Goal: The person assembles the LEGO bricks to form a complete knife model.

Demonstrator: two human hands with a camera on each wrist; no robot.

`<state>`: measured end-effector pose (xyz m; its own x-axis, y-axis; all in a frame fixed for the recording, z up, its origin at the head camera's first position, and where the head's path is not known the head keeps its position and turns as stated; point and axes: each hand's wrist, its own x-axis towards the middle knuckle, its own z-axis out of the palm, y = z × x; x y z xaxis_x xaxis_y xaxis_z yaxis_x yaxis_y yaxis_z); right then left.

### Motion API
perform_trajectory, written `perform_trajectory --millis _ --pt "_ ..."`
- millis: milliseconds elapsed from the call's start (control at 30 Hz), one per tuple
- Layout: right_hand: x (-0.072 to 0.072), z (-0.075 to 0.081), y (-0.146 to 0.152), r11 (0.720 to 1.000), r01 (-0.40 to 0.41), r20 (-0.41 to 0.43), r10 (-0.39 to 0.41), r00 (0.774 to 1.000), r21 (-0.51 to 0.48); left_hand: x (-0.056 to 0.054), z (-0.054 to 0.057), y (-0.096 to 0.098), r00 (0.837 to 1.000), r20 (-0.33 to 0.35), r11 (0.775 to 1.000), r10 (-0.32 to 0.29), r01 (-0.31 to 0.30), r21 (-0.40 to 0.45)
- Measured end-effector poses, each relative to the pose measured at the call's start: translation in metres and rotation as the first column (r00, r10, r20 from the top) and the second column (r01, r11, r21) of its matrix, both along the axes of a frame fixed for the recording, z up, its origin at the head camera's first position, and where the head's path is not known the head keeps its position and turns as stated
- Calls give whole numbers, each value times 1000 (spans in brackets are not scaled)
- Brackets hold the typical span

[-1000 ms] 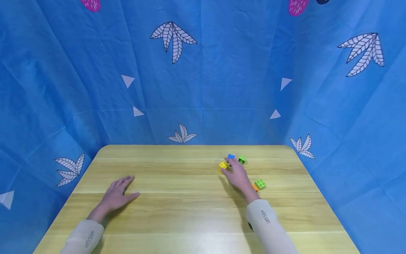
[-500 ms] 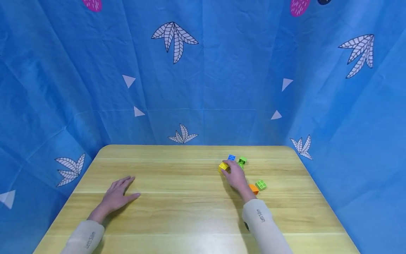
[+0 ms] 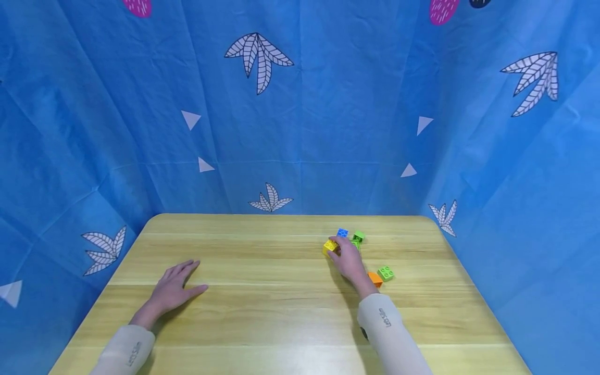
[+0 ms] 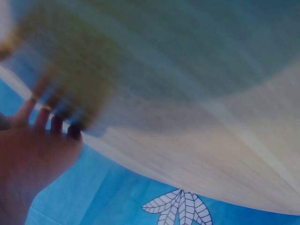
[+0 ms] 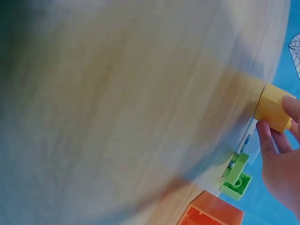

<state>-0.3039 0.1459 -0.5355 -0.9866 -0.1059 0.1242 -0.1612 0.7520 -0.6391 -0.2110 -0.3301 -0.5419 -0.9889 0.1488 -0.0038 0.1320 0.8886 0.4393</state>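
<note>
Thumb and fingers of my right hand pinch a yellow toy building block on the table's far right half. The right wrist view shows the yellow block up close between thumb and fingertips. Just behind it lies a blue block, partly hidden by the hand. A green block and another green piece are right beside the hand. My left hand rests on the left side of the table with fingers extended and thumb spread, holding nothing.
An orange block and a light green studded block sit to the right of the right wrist. The wooden table ends at a blue patterned curtain behind and at both sides.
My right hand has shifted slightly nearer and left, and its fingers have come onto the yellow block. More of the orange block and a green piece shows. My left hand stays put.
</note>
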Motion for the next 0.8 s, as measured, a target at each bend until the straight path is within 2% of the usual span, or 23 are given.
perform_trajectory --millis 233,500,800 --pt "5 4 -8 998 -19 -8 19 1000 -52 2 0 -1 1000 -9 1000 -2 2 -6" --pt "17 10 -25 991 -113 -57 110 992 -69 3 -2 -3 998 -63 1000 -12 13 15" --pt "42 17 -49 970 -228 -87 221 971 -86 1 0 -1 1000 -12 1000 -8 8 -6"
